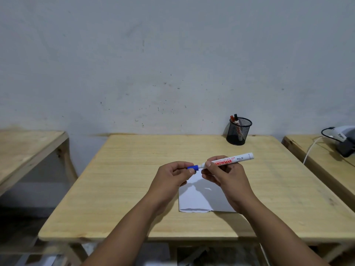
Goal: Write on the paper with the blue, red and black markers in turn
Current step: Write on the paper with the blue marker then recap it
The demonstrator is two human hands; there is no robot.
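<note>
I hold the blue marker [238, 158] level above the white paper [199, 198], its blue cap [192, 167] pointing left. My right hand [224, 175] grips the white barrel near the cap end. My left hand [171, 179] pinches the blue cap between thumb and fingers. The cap sits on the marker. The paper lies on the wooden table [134, 189], partly hidden under my hands. The red marker [232, 118] and the black marker [236, 116] stand in the black mesh holder [238, 131] at the table's far right.
A second wooden table [28, 150] stands to the left across a gap. Another table [317, 160] on the right carries a grey device [343, 143] with a white cable [311, 150]. A grey wall rises behind the tables.
</note>
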